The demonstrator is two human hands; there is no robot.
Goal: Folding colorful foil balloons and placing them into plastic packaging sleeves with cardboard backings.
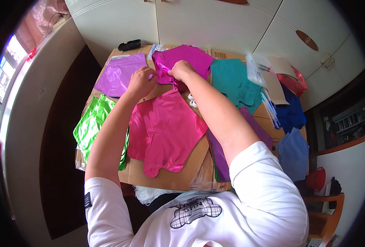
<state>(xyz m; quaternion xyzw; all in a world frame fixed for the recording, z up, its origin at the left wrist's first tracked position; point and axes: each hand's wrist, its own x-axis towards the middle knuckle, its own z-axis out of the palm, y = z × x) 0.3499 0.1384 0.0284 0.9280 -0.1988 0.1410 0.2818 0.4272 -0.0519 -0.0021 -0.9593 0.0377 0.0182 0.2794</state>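
Note:
My right hand pinches the near left part of a shiny magenta foil sheet at the far middle. My left hand is closed beside it, fingers bent, next to a stack of flat lilac foil sheets. A small lilac spot shows at its fingertips, but I cannot make out what they grip. Nearer to me, between my forearms, lies a flat hot-pink foil sheet with pointed corners and a rounded tab, like a deflated balloon. Its far tip reaches the magenta sheet.
Flat cardboard covers the table. Around lie bright green foil, teal sheets, purple sheets, dark blue sheets and pale blue sheets. A black object sits by the white cabinet. A red basket stands far right.

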